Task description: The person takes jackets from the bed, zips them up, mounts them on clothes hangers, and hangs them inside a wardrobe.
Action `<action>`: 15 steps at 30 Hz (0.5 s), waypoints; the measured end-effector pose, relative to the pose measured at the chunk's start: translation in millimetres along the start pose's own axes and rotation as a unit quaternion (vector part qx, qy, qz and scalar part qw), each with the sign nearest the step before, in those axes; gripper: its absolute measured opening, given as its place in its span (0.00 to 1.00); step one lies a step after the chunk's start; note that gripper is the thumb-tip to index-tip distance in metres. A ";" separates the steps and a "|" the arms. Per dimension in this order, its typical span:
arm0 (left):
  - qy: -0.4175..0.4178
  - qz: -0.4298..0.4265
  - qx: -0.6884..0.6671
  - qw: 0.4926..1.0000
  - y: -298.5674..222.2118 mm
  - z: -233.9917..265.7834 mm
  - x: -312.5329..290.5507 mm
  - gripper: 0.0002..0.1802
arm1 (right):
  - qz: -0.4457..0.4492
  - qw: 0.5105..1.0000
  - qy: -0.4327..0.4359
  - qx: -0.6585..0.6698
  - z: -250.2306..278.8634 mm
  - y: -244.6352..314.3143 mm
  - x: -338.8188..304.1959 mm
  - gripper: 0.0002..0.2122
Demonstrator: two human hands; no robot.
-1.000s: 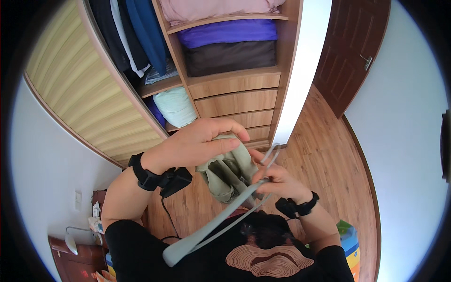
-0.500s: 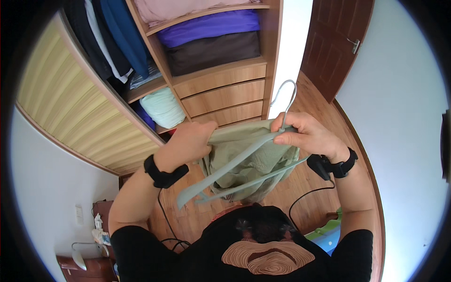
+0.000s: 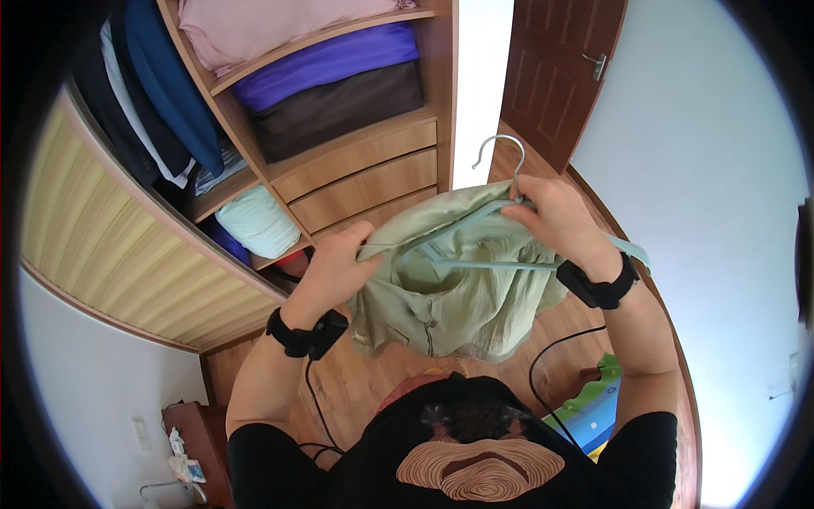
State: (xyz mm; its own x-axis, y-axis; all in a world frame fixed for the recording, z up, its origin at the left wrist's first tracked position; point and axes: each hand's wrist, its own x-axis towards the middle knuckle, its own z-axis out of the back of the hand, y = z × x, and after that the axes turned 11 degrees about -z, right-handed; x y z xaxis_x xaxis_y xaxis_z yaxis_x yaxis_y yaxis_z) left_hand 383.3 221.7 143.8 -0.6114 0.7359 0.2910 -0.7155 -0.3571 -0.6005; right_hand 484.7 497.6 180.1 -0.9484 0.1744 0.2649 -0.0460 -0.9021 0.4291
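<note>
A pale green, thin garment [image 3: 500, 318] hangs spread between my two hands in front of my chest. My left hand [image 3: 339, 263] is closed on the garment's upper left edge, stretching it outward. My right hand [image 3: 560, 219] pinches the neck of a light blue-green clothes hanger [image 3: 462, 222], just under its metal hook, with garment fabric beside the fingers. The hook points up. One hanger arm and part of the lower bar lie within the garment's opening; the other arm sticks out past my right wrist, outside the fabric.
Ahead stands an open wardrobe with drawers [image 3: 365, 191], folded purple and dark bedding [image 3: 339, 106], and hanging clothes [image 3: 165, 81]. A pale mint bundle [image 3: 257, 222] sits on a low shelf. A brown door [image 3: 560, 76] is at far right. Cables trail from both wristbands.
The hanger's left end has gone into the garment's opening, and its other arm now shows beyond my right wrist. The garment is spread wider, and the view has shifted to the right.
</note>
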 end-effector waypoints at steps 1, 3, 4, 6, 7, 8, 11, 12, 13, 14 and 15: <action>0.000 -0.003 0.000 1.000 -9.8 -1.0 2.8 0.11 | -0.014 0.999 -0.025 -0.019 -0.7 -1.6 0.3 0.09; 0.049 -0.008 -0.077 0.996 -27.4 -11.4 9.6 0.13 | -0.024 0.998 -0.048 -0.015 -1.7 -10.1 0.4 0.09; 0.072 -0.017 -0.091 0.993 -34.1 -18.8 11.7 0.14 | -0.028 0.997 -0.069 -0.007 -0.2 -13.1 -0.1 0.09; 0.134 -0.068 -0.155 0.976 -42.8 -40.9 10.5 0.15 | -0.070 0.992 -0.043 0.098 2.4 -21.5 -1.1 0.09; 0.173 -0.112 -0.205 0.957 -42.6 -53.0 8.7 0.16 | -0.113 0.973 -0.017 0.200 4.6 -26.3 -1.7 0.09; 0.264 -0.143 -0.158 0.941 -40.9 -58.5 6.8 0.18 | -0.115 0.959 0.000 0.260 3.8 -32.1 -3.5 0.08; 0.212 -0.123 -0.113 0.963 -32.3 -49.3 13.8 0.17 | -0.109 0.951 -0.001 0.291 4.1 -38.3 -16.7 0.07; 0.091 -0.102 -0.111 0.984 -29.2 -43.2 16.7 0.16 | -0.125 0.943 0.009 0.308 6.1 -38.3 -19.3 0.07; 0.094 -0.107 -0.111 0.984 -23.1 -36.8 21.6 0.16 | -0.127 0.943 0.005 0.307 8.9 -39.2 -22.4 0.07; -0.050 -0.164 -0.022 0.985 -16.4 -27.2 25.3 0.17 | -0.126 0.934 0.004 0.333 10.1 -38.2 -24.2 0.07; -0.193 -0.219 0.068 0.954 -13.6 -20.2 29.5 0.18 | -0.125 0.925 0.003 0.359 11.1 -36.9 -25.3 0.07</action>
State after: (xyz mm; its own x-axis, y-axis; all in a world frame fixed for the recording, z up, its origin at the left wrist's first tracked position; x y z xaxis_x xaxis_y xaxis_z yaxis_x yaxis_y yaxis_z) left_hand 381.8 259.9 145.5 -0.3046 0.5744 0.7598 -0.9519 -0.1545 -0.2647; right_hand 513.8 530.8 167.2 -0.9380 0.3381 0.0771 -0.0451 -0.3393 0.9396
